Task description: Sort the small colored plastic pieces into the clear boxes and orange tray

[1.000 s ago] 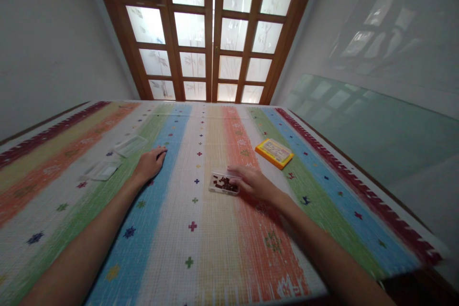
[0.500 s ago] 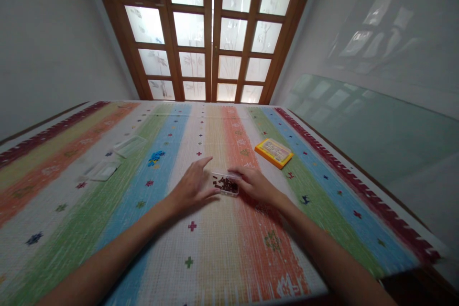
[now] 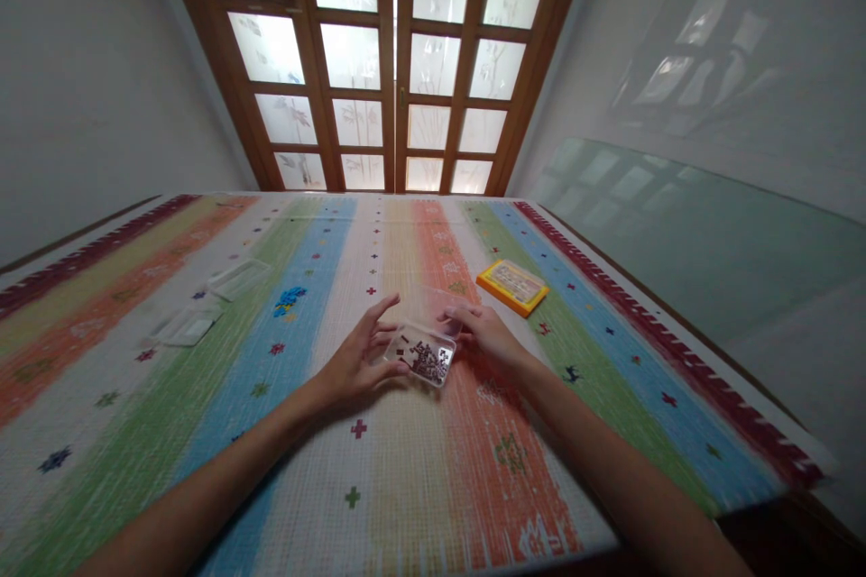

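A small clear plastic box [image 3: 414, 371] with many dark brown pieces [image 3: 429, 359] in it sits in front of me. At its left end is my left hand [image 3: 362, 352], the thumb along the near side, the other fingers behind, and the index finger raised. My right hand [image 3: 483, 334] is at the far right corner, its fingers closed on a see-through lid [image 3: 439, 299] that stands raised behind the box. The lid is faint against the cloth, and whether it is joined to the box I cannot tell.
An orange-yellow box [image 3: 512, 287] lies beyond my right hand. To the left are a small heap of blue and yellow pieces [image 3: 290, 299] and two clear plastic trays, one nearer [image 3: 182, 326] and one farther [image 3: 238, 279]. A striped cloth [image 3: 406, 487] covers the table.
The lid has swung up and back from the box with my right hand, so the brown pieces show more fully. My left hand stays at the box's left end.
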`<state>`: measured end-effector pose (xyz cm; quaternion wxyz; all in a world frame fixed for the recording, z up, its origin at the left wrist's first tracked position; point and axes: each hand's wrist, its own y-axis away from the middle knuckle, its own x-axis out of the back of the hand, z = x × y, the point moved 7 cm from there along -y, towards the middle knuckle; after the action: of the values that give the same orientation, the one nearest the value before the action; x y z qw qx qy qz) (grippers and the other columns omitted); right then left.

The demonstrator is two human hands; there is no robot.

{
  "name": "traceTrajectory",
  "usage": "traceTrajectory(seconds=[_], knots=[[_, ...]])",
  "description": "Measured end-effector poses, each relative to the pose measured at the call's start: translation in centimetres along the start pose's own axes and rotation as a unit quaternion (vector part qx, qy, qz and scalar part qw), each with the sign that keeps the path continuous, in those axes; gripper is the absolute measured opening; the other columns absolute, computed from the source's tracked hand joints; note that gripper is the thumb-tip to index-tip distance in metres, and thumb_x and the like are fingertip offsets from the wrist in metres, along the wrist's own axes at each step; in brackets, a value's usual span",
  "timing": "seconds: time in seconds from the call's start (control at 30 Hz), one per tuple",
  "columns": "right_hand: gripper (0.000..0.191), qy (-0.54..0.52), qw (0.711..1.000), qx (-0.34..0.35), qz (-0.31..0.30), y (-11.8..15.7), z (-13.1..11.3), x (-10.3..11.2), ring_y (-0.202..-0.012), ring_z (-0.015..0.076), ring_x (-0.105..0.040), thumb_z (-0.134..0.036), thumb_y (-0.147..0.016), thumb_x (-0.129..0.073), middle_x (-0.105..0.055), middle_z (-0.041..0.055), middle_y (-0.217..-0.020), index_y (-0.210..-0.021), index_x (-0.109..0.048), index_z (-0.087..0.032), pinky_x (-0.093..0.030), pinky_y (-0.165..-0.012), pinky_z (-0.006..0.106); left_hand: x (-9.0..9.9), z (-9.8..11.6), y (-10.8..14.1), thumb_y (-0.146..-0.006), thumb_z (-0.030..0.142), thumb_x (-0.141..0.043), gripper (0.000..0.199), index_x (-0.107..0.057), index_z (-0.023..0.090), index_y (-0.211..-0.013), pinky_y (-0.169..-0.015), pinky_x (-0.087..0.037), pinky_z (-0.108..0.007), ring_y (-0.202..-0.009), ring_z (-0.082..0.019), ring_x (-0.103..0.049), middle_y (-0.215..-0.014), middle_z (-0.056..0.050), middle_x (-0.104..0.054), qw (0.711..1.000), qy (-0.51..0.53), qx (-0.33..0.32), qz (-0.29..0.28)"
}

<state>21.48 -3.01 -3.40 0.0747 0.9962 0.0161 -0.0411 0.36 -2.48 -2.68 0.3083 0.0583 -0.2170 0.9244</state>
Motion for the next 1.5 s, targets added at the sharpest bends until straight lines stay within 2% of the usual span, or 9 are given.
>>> traceTrajectory(seconds=[0.1, 0.23, 0.4, 0.6, 0.77, 0.87, 0.97, 1.17, 1.5], knots=[[0.033, -0.056, 0.998, -0.026, -0.004, 0.2, 0.4, -0.4, -0.060, 0.0149, -0.065, -0.047, -0.074, -0.080, -0.074, 0.0062, -0.071, -0.081, -0.076, -0.015, -0.050, -0.055, 0.024, -0.3, 0.1, -0.1, -0.078, 0.027, -0.087, 0.090, -0.041, 0.039, -0.154, -0.104, -0.054, -0.052, -0.132, -0.034, -0.056, -0.169, -0.015, -0.025, 0.995, 0.081, 0.060, -0.025], [0.029, -0.097, 0.994, -0.047, -0.012, 0.3, 0.8, -1.2, -0.059, 0.0145, -0.065, -0.043, -0.077, -0.080, -0.074, 0.0061, -0.070, -0.081, -0.075, -0.015, -0.050, -0.054, 0.023, -0.6, 0.3, -0.1, -0.076, 0.020, -0.086, 0.092, -0.041, 0.032, -0.156, -0.105, -0.052, -0.051, -0.126, -0.032, -0.063, -0.152, -0.017, -0.052, 0.977, 0.154, 0.127, -0.069], [0.030, -0.132, 0.989, -0.052, -0.035, 0.2, 1.2, -2.1, -0.072, 0.0195, -0.072, -0.045, -0.080, -0.080, -0.077, 0.0078, -0.083, -0.088, -0.072, -0.017, -0.059, -0.066, 0.032, 1.3, 0.1, -0.7, -0.072, 0.023, -0.088, 0.089, -0.049, 0.023, -0.152, -0.108, -0.050, -0.051, -0.122, -0.030, -0.065, -0.142, -0.017, -0.061, 0.984, 0.106, 0.141, -0.031], [0.025, -0.115, 0.990, -0.065, -0.043, 0.2, 1.8, -1.9, -0.094, 0.0221, -0.075, -0.042, -0.086, -0.070, -0.079, 0.0131, -0.103, -0.089, -0.073, -0.018, -0.058, -0.086, 0.035, 9.2, -0.1, -1.3, -0.072, 0.036, -0.083, 0.089, -0.047, 0.020, -0.152, -0.101, -0.057, -0.048, -0.108, -0.025, -0.070, -0.139, -0.016, -0.062, 0.976, -0.042, 0.144, 0.156], [0.028, -0.076, 0.994, -0.048, -0.065, 0.1, 2.1, -2.0, -0.096, 0.0226, -0.074, -0.045, -0.084, -0.070, -0.078, 0.0131, -0.102, -0.085, -0.076, -0.018, -0.054, -0.095, 0.039, 17.4, 1.2, 0.7, -0.073, 0.035, -0.081, 0.083, -0.050, 0.025, -0.149, -0.095, -0.060, -0.048, -0.105, -0.027, -0.072, -0.137, -0.013, -0.065, 0.911, -0.200, 0.149, 0.327], [0.031, -0.059, 0.995, -0.042, -0.070, 0.1, 2.2, -2.1, -0.095, 0.0228, -0.073, -0.048, -0.083, -0.071, -0.078, 0.0130, -0.101, -0.084, -0.077, -0.018, -0.052, -0.099, 0.042, 21.0, 1.6, 2.3, -0.074, 0.035, -0.080, 0.081, -0.050, 0.025, -0.149, -0.093, -0.059, -0.056, -0.099, -0.032, -0.072, -0.135, -0.014, -0.065, 0.863, -0.301, 0.161, 0.372], [0.031, -0.050, 0.995, -0.044, -0.071, 0.2, 2.1, -2.2, -0.097, 0.0228, -0.072, -0.049, -0.082, -0.072, -0.078, 0.0126, -0.101, -0.083, -0.077, -0.018, -0.050, -0.103, 0.043, 23.1, 1.3, 3.2, -0.080, 0.034, -0.071, 0.080, -0.042, 0.020, -0.154, -0.096, -0.056, -0.060, -0.108, -0.036, -0.068, -0.138, -0.019, -0.058, 0.839, -0.376, 0.151, 0.365], [0.030, -0.047, 0.995, -0.053, -0.076, 0.3, 2.1, -2.2, -0.097, 0.0231, -0.072, -0.048, -0.078, -0.075, -0.078, 0.0121, -0.100, -0.081, -0.077, -0.019, -0.050, -0.104, 0.042, 23.9, 0.5, 3.2, -0.078, 0.030, -0.066, 0.077, -0.044, 0.009, -0.149, -0.106, -0.049, -0.061, -0.113, -0.036, -0.062, -0.123, -0.020, -0.055, 0.794, -0.528, 0.091, 0.288], [0.032, -0.046, 0.993, -0.057, -0.089, 0.3, 2.3, -2.3, -0.097, 0.0232, -0.072, -0.050, -0.076, -0.078, -0.078, 0.0113, -0.098, -0.081, -0.076, -0.019, -0.049, -0.105, 0.042, 22.4, 0.5, 3.0, -0.087, 0.025, -0.056, 0.070, -0.040, 0.014, -0.154, -0.112, -0.045, -0.054, -0.127, -0.035, -0.054, -0.133, -0.018, -0.053, 0.797, -0.563, 0.056, 0.212]])
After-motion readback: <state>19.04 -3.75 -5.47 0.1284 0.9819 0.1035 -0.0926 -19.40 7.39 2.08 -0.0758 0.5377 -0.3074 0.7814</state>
